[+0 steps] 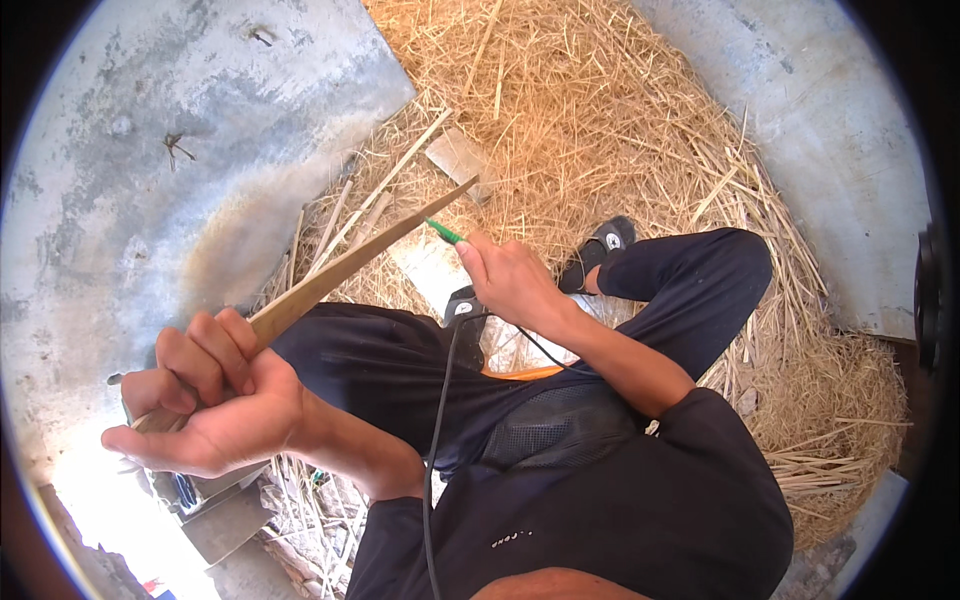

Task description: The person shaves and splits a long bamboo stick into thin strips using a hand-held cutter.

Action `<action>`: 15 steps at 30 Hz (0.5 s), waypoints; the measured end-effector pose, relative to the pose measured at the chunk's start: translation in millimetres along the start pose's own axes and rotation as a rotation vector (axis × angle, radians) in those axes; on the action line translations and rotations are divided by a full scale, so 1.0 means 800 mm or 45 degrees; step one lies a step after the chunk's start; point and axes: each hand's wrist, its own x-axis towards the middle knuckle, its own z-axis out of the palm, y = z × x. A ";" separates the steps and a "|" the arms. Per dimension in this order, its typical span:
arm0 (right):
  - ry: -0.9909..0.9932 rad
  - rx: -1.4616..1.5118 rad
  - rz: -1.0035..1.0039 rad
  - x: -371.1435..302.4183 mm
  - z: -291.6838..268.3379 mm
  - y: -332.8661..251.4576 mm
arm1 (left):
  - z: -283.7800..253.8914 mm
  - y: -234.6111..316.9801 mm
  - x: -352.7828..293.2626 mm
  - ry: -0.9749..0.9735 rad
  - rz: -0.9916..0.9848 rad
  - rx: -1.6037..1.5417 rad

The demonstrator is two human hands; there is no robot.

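My left hand (215,395) is wrapped round the thick end of a long wooden strip (345,265), probably split bamboo. The strip slants up and away to the right and narrows to a pointed far end. In my right hand (515,280) a slim green tool (444,231) is gripped, its narrow end close to the strip's edge. Whether it touches the strip, I cannot tell. My fingers hide the rest of the tool, so its exact kind does not show. A dark cord (440,430) runs from below my right hand down over my black shirt.
Pale shavings and thin strips (570,110) cover the ground ahead and to the right. A grey weathered sheet (190,130) stands at the left, another (810,130) at the right. My bent legs (690,275) and dark shoes (605,240) lie beneath my hands. A small flat board (458,155) lies among the shavings.
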 end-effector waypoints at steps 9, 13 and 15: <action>-0.023 -0.094 -0.042 -0.006 0.002 -0.001 | 0.013 -0.003 0.000 0.099 0.051 0.015; -0.067 0.006 -0.086 -0.006 0.001 0.002 | 0.012 -0.002 -0.004 0.059 0.039 0.005; -0.058 -0.055 -0.046 0.002 0.000 0.011 | 0.012 -0.001 -0.005 0.017 0.033 -0.017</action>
